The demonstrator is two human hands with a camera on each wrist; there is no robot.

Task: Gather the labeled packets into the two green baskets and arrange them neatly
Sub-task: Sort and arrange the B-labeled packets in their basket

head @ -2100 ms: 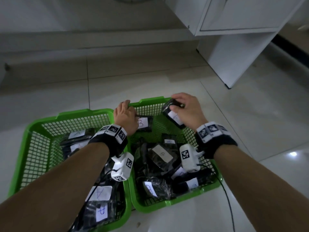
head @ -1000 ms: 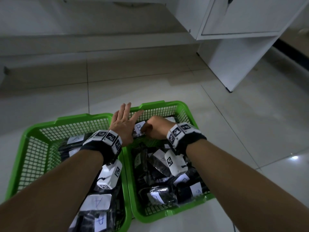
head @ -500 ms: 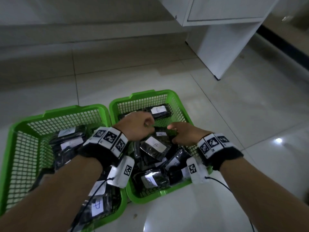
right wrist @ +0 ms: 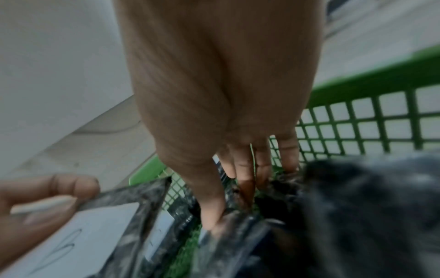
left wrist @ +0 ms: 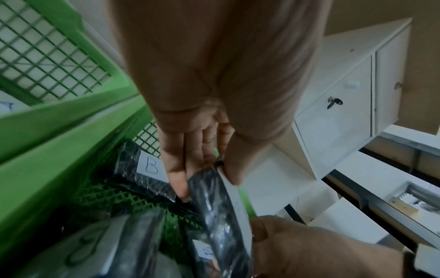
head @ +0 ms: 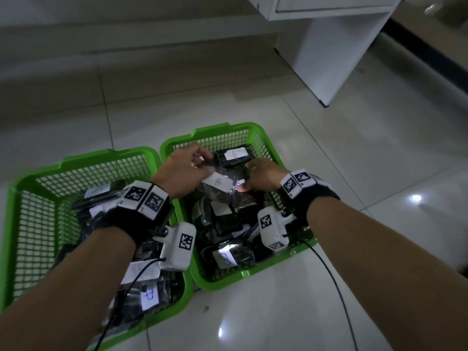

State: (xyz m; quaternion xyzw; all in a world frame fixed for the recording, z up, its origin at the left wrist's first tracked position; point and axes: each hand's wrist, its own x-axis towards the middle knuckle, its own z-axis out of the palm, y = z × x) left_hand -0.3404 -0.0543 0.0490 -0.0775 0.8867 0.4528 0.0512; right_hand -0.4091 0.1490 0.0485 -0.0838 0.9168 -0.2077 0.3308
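Observation:
Two green mesh baskets stand side by side on the floor, the left basket point(head: 106, 154) and the right basket point(head: 215, 129), both holding several black packets with white lettered labels. Over the far half of the right basket, my left hand point(head: 202, 165) pinches one end of a black packet labelled B point(head: 217, 183). My right hand point(head: 244, 183) pinches its other end. The left wrist view shows the thumb and fingers of my left hand point(left wrist: 209, 169) clamped on the packet point(left wrist: 221, 216). Another B packet point(head: 234, 155) lies flat against the far wall.
A white cabinet point(head: 329, 46) stands on the tiled floor beyond the baskets to the right. A low ledge runs along the back. A black cable point(head: 329, 274) trails from my right wrist across the floor beside the right basket.
Both hands have come up from the middle of the right basket with the B packet held between them, and moved toward its far end. The baskets have not moved.

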